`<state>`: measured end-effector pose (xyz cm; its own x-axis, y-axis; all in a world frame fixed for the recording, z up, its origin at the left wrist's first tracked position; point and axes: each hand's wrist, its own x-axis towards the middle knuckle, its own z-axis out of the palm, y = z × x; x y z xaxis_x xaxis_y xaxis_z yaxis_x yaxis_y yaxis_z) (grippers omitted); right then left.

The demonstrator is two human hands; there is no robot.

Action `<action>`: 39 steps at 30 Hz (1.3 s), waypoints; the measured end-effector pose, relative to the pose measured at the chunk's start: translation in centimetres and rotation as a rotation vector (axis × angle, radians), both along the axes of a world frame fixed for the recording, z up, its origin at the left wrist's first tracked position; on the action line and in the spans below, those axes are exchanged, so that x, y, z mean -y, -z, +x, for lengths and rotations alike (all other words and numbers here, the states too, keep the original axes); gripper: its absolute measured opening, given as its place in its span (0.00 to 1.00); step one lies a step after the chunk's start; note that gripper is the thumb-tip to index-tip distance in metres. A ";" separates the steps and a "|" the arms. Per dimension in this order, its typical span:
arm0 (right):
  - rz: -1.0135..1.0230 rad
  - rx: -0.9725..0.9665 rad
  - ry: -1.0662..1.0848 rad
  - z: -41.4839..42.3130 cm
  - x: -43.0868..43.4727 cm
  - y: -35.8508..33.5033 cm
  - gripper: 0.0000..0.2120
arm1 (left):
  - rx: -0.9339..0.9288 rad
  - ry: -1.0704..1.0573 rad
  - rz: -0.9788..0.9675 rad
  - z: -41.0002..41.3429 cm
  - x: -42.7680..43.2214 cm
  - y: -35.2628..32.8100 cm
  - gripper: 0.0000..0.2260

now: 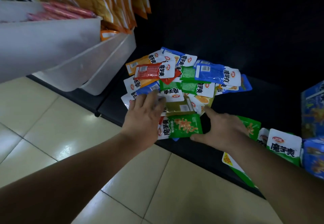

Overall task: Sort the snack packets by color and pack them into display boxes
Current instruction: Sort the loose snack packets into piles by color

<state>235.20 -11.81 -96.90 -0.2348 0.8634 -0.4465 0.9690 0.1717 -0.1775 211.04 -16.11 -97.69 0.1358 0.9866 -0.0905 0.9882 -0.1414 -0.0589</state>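
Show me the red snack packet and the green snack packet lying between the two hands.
Red snack packet (149, 73): head view, its red middle.
Green snack packet (185, 125): head view, its printed green front.

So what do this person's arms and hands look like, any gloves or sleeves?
Both are bare. The left hand and right hand wear no gloves, and no rings, watch or bracelet show. The forearms run uncovered to the bottom edge of the picture, with no sleeve in view.

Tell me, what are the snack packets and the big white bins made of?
Snack packets: probably thin plastic film, glossy; they crinkle and catch light. White bins: likely hard plastic, matte and slightly see-through; pink shapes show faintly through the wall.
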 end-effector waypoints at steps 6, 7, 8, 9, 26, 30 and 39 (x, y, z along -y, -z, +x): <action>-0.068 -0.136 -0.014 0.5 0.8 0.5 0.44 | -0.029 0.147 -0.133 2.2 0.8 0.8 0.28; -0.067 -0.172 0.016 0.8 1.0 0.8 0.45 | -0.014 0.110 -0.200 2.6 0.4 0.7 0.30; -0.069 -0.215 0.047 1.2 1.0 1.0 0.44 | -0.017 0.095 -0.217 2.9 0.0 0.6 0.31; -0.080 -0.259 0.078 1.5 1.1 1.3 0.43 | -0.046 0.101 -0.196 3.2 -0.3 0.5 0.31; 0.139 -0.724 0.508 3.9 6.2 -0.8 0.11 | -0.476 0.274 -0.290 8.0 -3.1 -2.7 0.21; 0.037 -0.742 0.547 3.7 5.7 -1.8 0.12 | -0.316 0.171 -0.131 6.7 -3.2 -2.1 0.16; -0.317 -0.832 0.875 2.9 2.4 -4.3 0.16 | 0.236 0.400 0.423 7.0 1.0 -2.8 0.08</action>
<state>238.11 -14.17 -92.60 0.0524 0.7538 -0.6550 0.3100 -0.6358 -0.7069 218.08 -17.12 -94.93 0.4701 0.7994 0.3742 0.8571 -0.5147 0.0227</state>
